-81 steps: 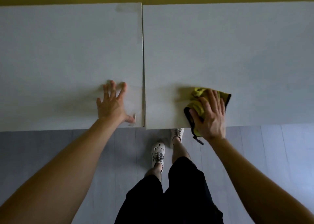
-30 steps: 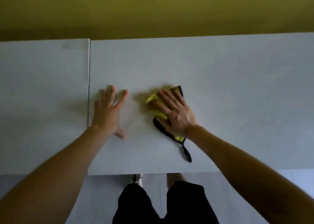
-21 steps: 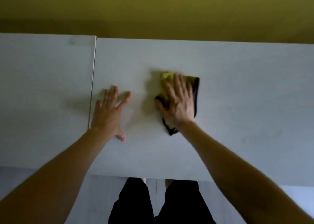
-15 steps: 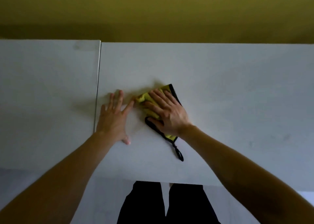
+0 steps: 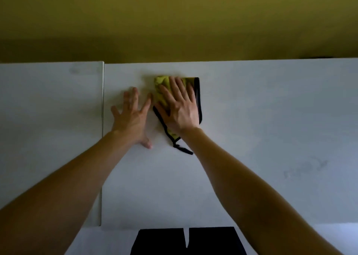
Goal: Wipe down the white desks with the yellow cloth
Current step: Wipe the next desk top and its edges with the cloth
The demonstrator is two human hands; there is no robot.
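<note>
- Wall (image 5: 174,22): olive-yellow, filling the upper part of the view behind both desks.
- Right desk (image 5: 261,129): white top, widest surface in view; it carries both hands and the cloth, with a faint smudge (image 5: 306,167) well to the right.
- Left desk (image 5: 48,119): white top, butted against the right desk along a narrow seam (image 5: 102,138).
- Shorts (image 5: 160,241): black, at the bottom edge, just below the near edge of the right desk.
- Left hand (image 5: 131,121): palm down on the right desk, just right of the seam; grip apart, fingers spread and straight, holding nothing.
- Right hand (image 5: 180,109): laid flat on the cloth near the far edge of the desk; grip apart, fingers straight, pressing down.
- Cloth (image 5: 160,84): yellow with black trim, bunched under the right hand, just beside the left hand's fingers.
- Cord (image 5: 183,149): black, trailing from the cloth's near corner onto the desk beside the right wrist.
</note>
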